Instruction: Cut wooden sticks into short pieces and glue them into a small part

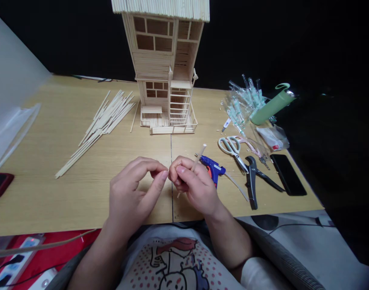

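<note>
Right hand [196, 182] wraps a pale stick [198, 157], hiding its middle, and anything pinched by the left hand [134, 186] is too small to tell! Far edge slices off the wooden roof [161, 10].

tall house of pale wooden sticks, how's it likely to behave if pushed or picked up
The tall house of pale wooden sticks is probably light for its size, being built from such slender pieces. It might tip if pushed near its roof, since it stands taller than wide. Its ladder rungs look thin enough to snap if squeezed.
</note>
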